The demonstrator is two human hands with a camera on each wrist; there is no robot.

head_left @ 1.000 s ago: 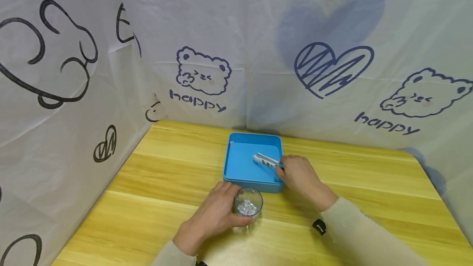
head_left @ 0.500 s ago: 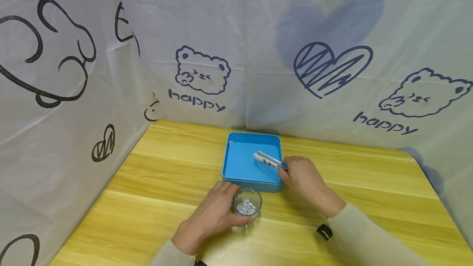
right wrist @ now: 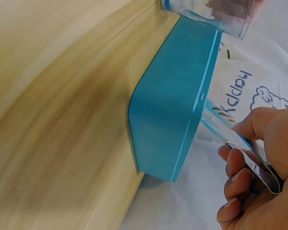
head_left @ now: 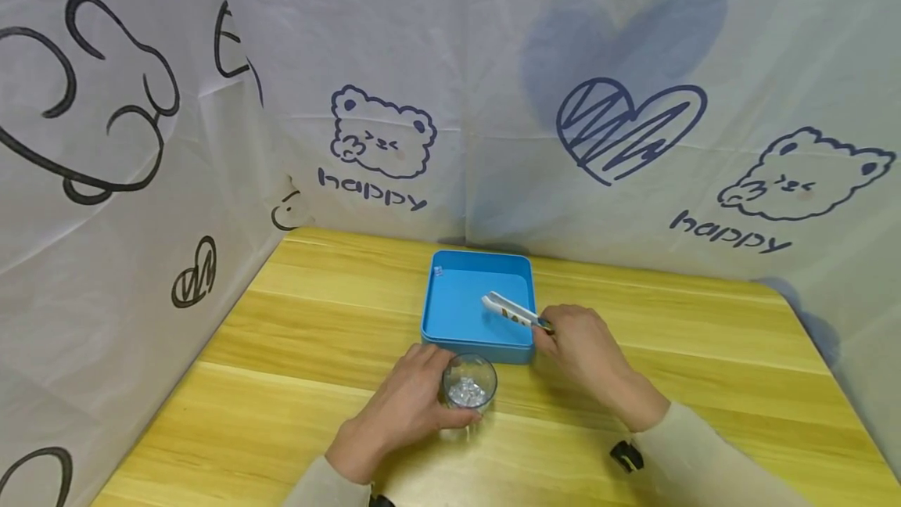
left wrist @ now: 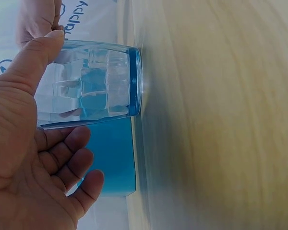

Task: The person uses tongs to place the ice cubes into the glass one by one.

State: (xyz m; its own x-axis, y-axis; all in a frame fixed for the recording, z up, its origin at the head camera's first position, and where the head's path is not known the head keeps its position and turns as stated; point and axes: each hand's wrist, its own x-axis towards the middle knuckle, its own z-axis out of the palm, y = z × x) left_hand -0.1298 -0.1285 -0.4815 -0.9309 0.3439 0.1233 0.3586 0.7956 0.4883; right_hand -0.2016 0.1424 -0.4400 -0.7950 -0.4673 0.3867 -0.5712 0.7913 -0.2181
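My left hand [head_left: 408, 393] grips a clear drinking glass [head_left: 469, 382] by its side, thumb near and fingers on the far side. The glass stands upright on the table, with several small clear pieces [head_left: 468, 392] like ice cubes in its bottom. In the left wrist view the thumb lies along one side of the glass [left wrist: 89, 84]. My right hand [head_left: 580, 350] pinches a pair of tongs [right wrist: 249, 151] between thumb and fingers. Their pale, patterned ends reach over the blue square box [right wrist: 168, 91]. One small clear cube [head_left: 439, 271] lies in the box's back left corner.
The box stands at the back middle of the yellow wood-grain table [head_left: 338, 288], right behind the glass. White cloth [head_left: 394, 22] with drawings hangs behind the table and along its left side.
My right hand has drawn back slightly to the right and nearer, the tongs still over the box. The left hand and the glass stay in place.
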